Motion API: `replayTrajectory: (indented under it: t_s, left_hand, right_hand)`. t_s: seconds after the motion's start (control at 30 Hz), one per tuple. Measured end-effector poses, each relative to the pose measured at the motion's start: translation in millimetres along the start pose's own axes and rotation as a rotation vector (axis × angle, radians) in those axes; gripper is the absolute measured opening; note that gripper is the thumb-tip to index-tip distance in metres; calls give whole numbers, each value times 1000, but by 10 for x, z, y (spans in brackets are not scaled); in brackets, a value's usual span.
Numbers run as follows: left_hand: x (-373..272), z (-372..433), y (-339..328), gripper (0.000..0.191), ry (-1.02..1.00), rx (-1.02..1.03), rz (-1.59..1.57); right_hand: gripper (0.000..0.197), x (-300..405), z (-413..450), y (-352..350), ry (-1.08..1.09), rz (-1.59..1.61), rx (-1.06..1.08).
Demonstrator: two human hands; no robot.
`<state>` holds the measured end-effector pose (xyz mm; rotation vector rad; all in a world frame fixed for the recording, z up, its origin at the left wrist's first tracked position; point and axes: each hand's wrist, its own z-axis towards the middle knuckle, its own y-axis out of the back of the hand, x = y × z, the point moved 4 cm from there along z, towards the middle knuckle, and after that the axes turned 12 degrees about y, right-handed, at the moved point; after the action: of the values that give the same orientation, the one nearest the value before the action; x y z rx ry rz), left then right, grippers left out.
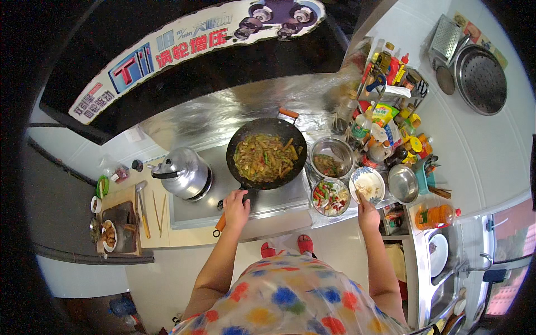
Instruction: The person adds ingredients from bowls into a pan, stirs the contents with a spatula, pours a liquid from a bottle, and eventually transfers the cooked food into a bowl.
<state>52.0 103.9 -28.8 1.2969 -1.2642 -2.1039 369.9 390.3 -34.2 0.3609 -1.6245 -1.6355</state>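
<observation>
A black wok (231,153) full of cooked food (266,159), pale brown strips with green pieces, sits on the gas stove (268,205). My left hand (236,210) closes over the wok's orange handle (220,222), hiding its middle part, beside a black stove knob (220,204). In my right hand (367,214) is a slim utensil with a wooden handle (359,195). It crosses the left rim of a white bowl with a blue pattern (374,178), which has brownish bits inside. I cannot make out the utensil's working end.
Right of the wok stand a steel bowl (351,151) with some food and a bowl of chopped peppers and garlic (331,197). An empty steel bowl (403,183) and seasoning bottles (377,153) crowd the corner. A kettle (188,173) and a ladle (143,209) lie leftward.
</observation>
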Motion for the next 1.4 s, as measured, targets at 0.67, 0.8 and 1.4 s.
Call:
replayTrajectory:
  t_s: [0.67,0.8,1.4]
  left_hand:
    - [500,-165,44,28,166,-39,111]
    - [477,-188,89,28,210,-29,89]
    - [426,-183,139,29,206,-4,99]
  right_hand:
    - [17,1759,1982,463,583,-408,763]
    - [22,1646,2001,498,388,-68,998]
    - [38,1140,638,-704,-190,1238,608]
